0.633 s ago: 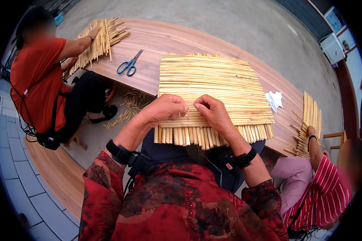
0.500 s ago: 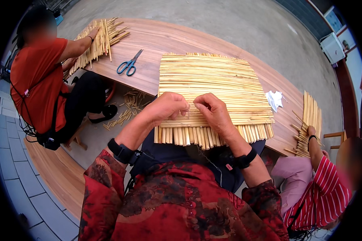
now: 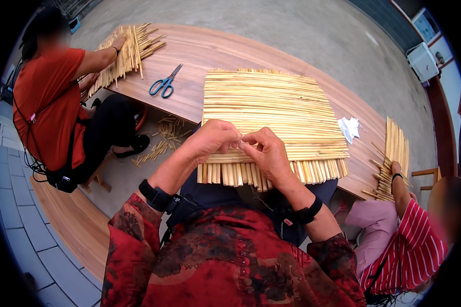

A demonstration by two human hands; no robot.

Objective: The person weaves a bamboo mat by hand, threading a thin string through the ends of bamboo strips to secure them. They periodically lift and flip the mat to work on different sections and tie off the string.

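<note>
A mat of straight yellow reed sticks (image 3: 271,107) lies in front of me, partly on the table and reaching over my lap. Its upper layer runs crosswise; short stick ends of a lower layer jut out along the near edge. Just above that near part, my left hand (image 3: 216,138) is closed in a pinch. Meeting it at the fingertips, my right hand (image 3: 267,153) pinches too, thumb against forefinger. Whatever sits between the fingertips is too small to make out. Both hands cover part of the mat's near left portion.
Blue-handled scissors (image 3: 163,87) lie on the wooden table (image 3: 189,46), left of the mat. White crumpled paper (image 3: 349,129) rests at its right. People on both sides handle stick bundles (image 3: 120,59), (image 3: 396,146). Stick offcuts (image 3: 164,143) litter the floor.
My right hand has moved slightly left and down, and its fingertips now meet those of my left hand. A small gap stood between them before. The mat has stayed in place.
</note>
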